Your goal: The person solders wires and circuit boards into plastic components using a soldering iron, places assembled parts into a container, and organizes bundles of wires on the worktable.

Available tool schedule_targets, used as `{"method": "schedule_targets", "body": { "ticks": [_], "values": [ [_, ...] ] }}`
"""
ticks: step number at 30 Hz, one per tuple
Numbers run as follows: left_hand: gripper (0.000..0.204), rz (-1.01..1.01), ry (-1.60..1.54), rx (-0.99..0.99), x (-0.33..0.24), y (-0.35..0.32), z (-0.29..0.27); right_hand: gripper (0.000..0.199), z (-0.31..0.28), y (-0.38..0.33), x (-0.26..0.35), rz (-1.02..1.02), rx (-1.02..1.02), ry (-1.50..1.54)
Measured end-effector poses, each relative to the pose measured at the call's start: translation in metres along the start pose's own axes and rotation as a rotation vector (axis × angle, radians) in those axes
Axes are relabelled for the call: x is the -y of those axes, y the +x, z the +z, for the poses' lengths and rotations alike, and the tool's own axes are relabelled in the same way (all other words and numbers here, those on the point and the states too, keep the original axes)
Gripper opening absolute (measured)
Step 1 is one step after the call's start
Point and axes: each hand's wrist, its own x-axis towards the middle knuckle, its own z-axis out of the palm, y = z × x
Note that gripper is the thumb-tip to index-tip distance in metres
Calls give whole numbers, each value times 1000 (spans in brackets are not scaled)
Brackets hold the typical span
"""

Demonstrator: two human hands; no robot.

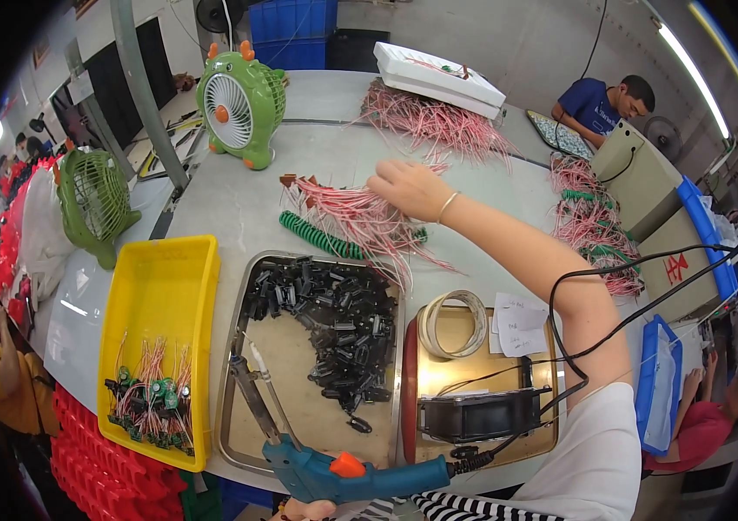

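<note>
My right hand (410,188) reaches far across the table, fingers curled down on a loose bundle of red-and-white wires (347,208); its fingertips are partly hidden. A green coiled cord (321,236) lies along the bundle's near side. At the lower edge, part of my left hand (310,510) shows under a teal soldering gun (334,473) with an orange trigger; most of its fingers are hidden, so its grip cannot be told. The gun's tip points up over a metal tray (243,417) that holds many small black plastic parts (347,326).
A yellow bin (165,260) with wired green parts stands left. Two green fans (234,113) are beyond. Right of the tray, a gold tray (547,417) bears a tape roll (453,326), paper and a black fan (477,417). Black cables (573,347) cross my right arm. Co-workers sit at right.
</note>
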Motion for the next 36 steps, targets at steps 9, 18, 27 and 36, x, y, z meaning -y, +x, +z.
{"method": "schedule_targets", "body": {
  "ticks": [9, 18, 27, 36],
  "values": [
    [96, -58, 8, 15, 1, 4, 8, 76, -32, -61, -39, 463, 201, 9],
    [97, -144, 39, 4, -27, -16, 31, 56, -91, -154, -21, 692, 100, 270],
    [74, 152, -30, 162, -27, -14, 34, 17, -270, -312, 113, 1506, -18, 373],
    [51, 65, 278, 559, -12, 11, 101, 22, -423, -195, 336, 829, -203, 23]
  ]
}}
